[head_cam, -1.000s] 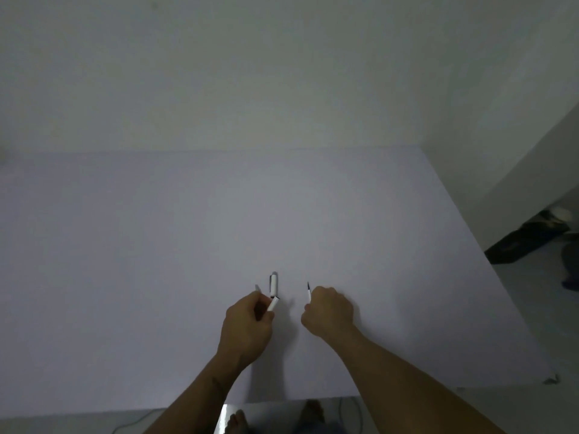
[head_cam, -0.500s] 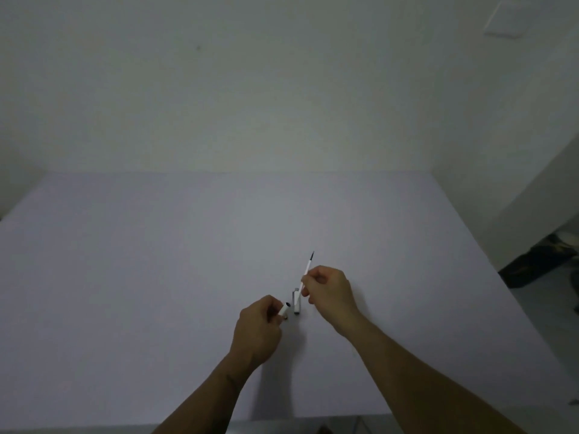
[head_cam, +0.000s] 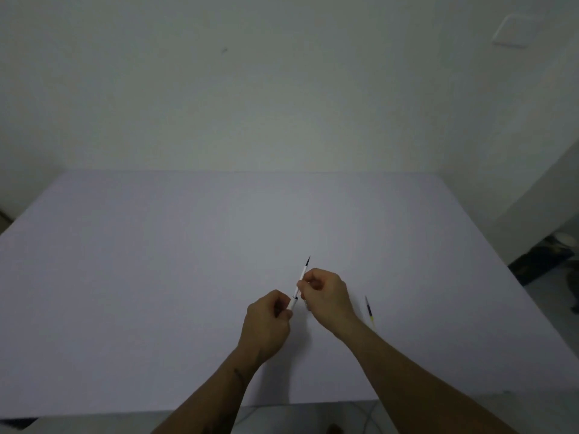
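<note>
Above the white table (head_cam: 156, 277), my left hand (head_cam: 266, 327) grips a short white pen barrel (head_cam: 293, 302) by its lower end. My right hand (head_cam: 326, 292) pinches a thin white refill (head_cam: 303, 272) with a dark tip pointing up and away. The refill's lower end meets the barrel's open end between my two hands. A small pale part shows just under my right hand, too hidden to identify.
A second thin refill (head_cam: 369, 311), dark at the tip and yellowish at the rear, lies on the table right of my right wrist. Plain walls stand behind and to the right. Dark things lie on the floor (head_cam: 539, 261) at the right.
My hands have come together, so the refill now lines up with the barrel's end. The view has tilted up and the second refill has come into sight at the right.
</note>
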A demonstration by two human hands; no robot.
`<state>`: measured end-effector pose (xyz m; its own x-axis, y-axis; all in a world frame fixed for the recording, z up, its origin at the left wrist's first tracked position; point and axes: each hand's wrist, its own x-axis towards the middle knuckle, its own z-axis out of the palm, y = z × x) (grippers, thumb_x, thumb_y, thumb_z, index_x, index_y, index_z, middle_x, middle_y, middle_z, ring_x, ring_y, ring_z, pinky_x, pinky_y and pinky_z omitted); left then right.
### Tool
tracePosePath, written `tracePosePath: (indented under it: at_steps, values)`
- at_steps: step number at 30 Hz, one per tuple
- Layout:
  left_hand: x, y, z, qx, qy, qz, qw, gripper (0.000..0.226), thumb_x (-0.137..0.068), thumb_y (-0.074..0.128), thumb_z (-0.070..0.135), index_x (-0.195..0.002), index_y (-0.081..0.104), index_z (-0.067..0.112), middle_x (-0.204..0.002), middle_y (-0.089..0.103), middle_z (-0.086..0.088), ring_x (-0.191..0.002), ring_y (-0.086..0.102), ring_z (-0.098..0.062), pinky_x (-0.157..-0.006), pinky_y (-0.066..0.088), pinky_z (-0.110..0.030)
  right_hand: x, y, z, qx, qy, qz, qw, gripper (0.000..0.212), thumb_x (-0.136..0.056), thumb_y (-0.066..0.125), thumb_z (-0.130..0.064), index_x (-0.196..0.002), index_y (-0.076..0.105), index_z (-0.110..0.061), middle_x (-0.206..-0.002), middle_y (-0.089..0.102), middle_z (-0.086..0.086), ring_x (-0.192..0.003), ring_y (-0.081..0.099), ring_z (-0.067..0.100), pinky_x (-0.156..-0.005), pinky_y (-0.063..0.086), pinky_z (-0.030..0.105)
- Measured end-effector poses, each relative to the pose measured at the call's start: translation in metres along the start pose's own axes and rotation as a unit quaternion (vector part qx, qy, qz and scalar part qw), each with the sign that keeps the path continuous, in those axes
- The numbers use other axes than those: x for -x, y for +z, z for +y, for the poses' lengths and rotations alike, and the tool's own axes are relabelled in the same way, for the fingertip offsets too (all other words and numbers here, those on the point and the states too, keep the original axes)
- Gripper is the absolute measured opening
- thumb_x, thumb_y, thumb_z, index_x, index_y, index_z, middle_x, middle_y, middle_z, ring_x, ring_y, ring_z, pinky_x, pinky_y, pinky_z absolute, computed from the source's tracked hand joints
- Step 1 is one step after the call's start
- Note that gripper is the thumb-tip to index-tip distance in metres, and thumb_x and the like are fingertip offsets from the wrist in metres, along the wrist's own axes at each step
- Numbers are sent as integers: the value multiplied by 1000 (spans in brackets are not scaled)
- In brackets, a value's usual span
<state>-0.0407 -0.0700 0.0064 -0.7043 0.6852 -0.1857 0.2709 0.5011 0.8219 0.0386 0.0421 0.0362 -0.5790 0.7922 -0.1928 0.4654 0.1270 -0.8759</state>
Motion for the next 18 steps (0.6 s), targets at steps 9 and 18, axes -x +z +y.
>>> tracePosePath:
  at_steps: [9,18]
  values:
    - [-3,-20,-21,21,-13,20,999,16,-85,66,8,-79,60,21,-76,64,1,-70,60,-18,-68,51,-24,-3,1,17,64,20,-29,997,12,-85,67,-16,-88,77,-23,-72,69,-1,-64,62,12,-60,49,21]
    - [-6,-21,-28,58,-27,19,998,13,-87,63,5,-80,61,16,-81,68,-5,-78,65,-23,-74,55,-30,-26,16,40,291,58,-43,954,18,-85,58,-14,-92,69,-2,-115,70,15,-81,67,29,-67,56,31]
